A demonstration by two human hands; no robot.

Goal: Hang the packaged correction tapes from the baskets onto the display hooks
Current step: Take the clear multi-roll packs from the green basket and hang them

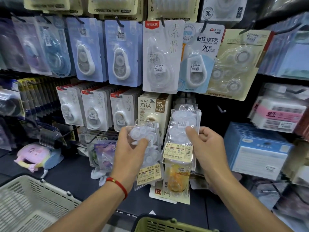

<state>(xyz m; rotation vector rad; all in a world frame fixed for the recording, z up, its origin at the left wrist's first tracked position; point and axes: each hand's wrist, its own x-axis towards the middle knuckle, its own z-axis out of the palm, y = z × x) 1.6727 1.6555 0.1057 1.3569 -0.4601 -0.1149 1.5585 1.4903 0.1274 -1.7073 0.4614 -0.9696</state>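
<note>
My left hand (129, 148) grips a clear bag of white correction tapes (147, 156) with a gold label at its lower end. My right hand (206, 144) pinches the right edge of a second clear pack of correction tapes (181, 136), held upright just below the display wall. A bare hook (221, 110) sticks out of the dark panel just right of that pack's top. Whether the pack hangs on a hook behind it I cannot tell. A white basket (31, 198) sits at the lower left and a green basket (160, 224) at the bottom centre.
Rows of carded correction tapes (120, 52) hang on hooks across the wall above. A yellow tape pack (177, 181) hangs below the two held packs. Blue boxes (255, 148) are stacked at the right, and a pink pouch (35, 154) lies on the dark shelf at the left.
</note>
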